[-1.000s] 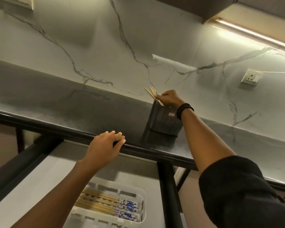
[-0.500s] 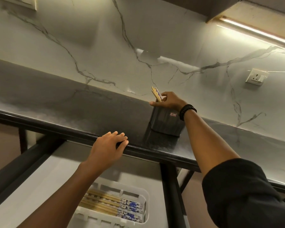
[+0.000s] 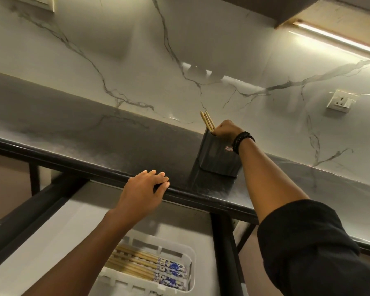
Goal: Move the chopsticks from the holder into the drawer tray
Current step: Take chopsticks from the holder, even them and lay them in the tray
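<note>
Gripping chopsticks [image 3: 207, 121] in the holder [image 3: 217, 157], your right hand [image 3: 224, 131] should lift them clear toward the drawer tray [image 3: 191, 263]; your left hand [image 3: 143, 193] lies flat on the desk [image 3: 94, 142].

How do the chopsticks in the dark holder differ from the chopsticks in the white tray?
In the holder, the standing chopsticks lean tilted; in the tray, the lying chopsticks rest flat, side by side. The right hand grips the standing chopsticks; the lying chopsticks are untouched. Only the lying chopsticks show blue-and-white patterned ends. Both are pale wood.
</note>
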Available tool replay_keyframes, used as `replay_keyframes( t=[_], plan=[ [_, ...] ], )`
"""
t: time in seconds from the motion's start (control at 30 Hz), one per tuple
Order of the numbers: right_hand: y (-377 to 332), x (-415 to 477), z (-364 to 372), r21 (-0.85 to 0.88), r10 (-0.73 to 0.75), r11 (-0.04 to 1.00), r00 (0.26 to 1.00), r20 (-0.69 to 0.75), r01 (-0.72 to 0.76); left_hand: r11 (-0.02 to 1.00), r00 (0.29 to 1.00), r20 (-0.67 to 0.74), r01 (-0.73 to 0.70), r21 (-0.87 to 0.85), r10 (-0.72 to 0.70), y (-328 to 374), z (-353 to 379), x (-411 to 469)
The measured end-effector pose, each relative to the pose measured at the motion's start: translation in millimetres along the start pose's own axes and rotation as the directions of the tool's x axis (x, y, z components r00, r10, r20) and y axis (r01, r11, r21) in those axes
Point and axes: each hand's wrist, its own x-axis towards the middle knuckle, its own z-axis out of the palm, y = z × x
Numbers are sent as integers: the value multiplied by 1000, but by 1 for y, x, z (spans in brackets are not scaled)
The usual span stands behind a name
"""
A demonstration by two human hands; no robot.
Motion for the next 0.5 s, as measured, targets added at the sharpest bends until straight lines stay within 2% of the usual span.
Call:
replay_keyframes(
  t=[0.37,0.5],
  plan=[
    [0,-6,-6,38,-47,998,999,8,47,1000,1000,15,-1,4,1,-1,0,1],
    [0,-10,-6,81,-86,993,995,-50,90,1000,1000,2,-8,3,8,-2,1,1]
  ],
)
